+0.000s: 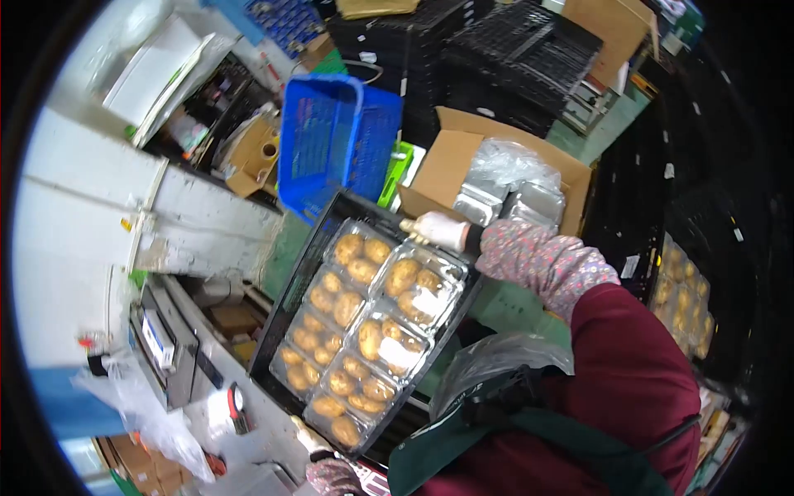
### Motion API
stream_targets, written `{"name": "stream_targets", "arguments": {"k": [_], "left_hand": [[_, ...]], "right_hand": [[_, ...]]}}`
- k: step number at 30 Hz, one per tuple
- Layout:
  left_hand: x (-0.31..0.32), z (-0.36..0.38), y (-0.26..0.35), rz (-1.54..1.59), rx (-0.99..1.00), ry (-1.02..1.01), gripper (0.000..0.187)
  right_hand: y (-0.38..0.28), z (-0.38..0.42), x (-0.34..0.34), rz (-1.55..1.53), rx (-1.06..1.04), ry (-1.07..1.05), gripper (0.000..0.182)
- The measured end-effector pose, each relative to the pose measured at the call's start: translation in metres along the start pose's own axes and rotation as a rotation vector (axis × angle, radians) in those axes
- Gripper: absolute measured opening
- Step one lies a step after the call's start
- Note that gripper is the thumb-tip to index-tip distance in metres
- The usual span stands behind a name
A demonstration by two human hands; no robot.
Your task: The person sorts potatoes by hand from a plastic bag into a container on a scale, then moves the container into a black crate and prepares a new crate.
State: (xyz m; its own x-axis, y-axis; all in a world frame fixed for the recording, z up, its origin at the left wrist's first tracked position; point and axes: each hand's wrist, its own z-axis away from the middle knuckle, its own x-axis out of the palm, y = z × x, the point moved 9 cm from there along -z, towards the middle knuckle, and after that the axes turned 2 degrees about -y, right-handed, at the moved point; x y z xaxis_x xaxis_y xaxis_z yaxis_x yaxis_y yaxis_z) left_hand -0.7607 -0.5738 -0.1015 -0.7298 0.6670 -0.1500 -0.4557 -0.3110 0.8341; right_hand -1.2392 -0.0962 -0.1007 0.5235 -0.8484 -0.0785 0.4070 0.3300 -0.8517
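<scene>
A black plastic crate [281,337] is held tilted in front of me. Inside it lie several clear plastic packs of potatoes [339,307], set in two rows. My right hand [438,231], in a pale glove, is closed over the crate's upper rim; its fingertips show at the edge. At the opposite, lower end my left hand [311,438] is at the crate's rim, partly hidden by the crate and cut off by the frame's lower part. Its fingers appear wrapped on the rim.
Beyond the crate stand a blue basket [321,140] and an open cardboard box [430,169] of clear plastic trays [533,202]. Stacked black crates [521,62] fill the back. A weighing scale [168,347] sits on a bench at left. More potato packs [682,298] lie at right.
</scene>
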Motion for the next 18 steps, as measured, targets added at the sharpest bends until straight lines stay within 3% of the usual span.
{"name": "stream_targets", "arguments": {"k": [2,5,9,11,16,18], "left_hand": [[-0.011,-0.01,-0.005,-0.132,0.042,0.053,0.082],[0.03,0.022,0.024,-0.04,-0.031,-0.012,0.089],[0.048,0.022,0.041,0.011,0.004,-0.046,0.088],[0.065,0.028,0.054,-0.032,-0.015,-0.088,0.087],[0.101,0.05,0.115,-0.144,-0.062,-0.257,0.083],[0.115,0.065,0.14,-0.203,-0.074,-0.336,0.081]], "right_hand": [[-0.011,0.011,0.009,-0.083,0.008,-0.021,0.055],[-0.013,0.019,0.006,-0.138,0.027,0.043,0.058],[-0.017,0.066,-0.001,0.02,-0.032,0.112,0.073],[-0.036,0.127,-0.008,0.073,-0.016,0.125,0.08],[-0.023,0.236,-0.05,0.058,-0.197,0.356,0.067],[-0.023,0.284,-0.064,-0.045,-0.306,0.259,0.047]]}}
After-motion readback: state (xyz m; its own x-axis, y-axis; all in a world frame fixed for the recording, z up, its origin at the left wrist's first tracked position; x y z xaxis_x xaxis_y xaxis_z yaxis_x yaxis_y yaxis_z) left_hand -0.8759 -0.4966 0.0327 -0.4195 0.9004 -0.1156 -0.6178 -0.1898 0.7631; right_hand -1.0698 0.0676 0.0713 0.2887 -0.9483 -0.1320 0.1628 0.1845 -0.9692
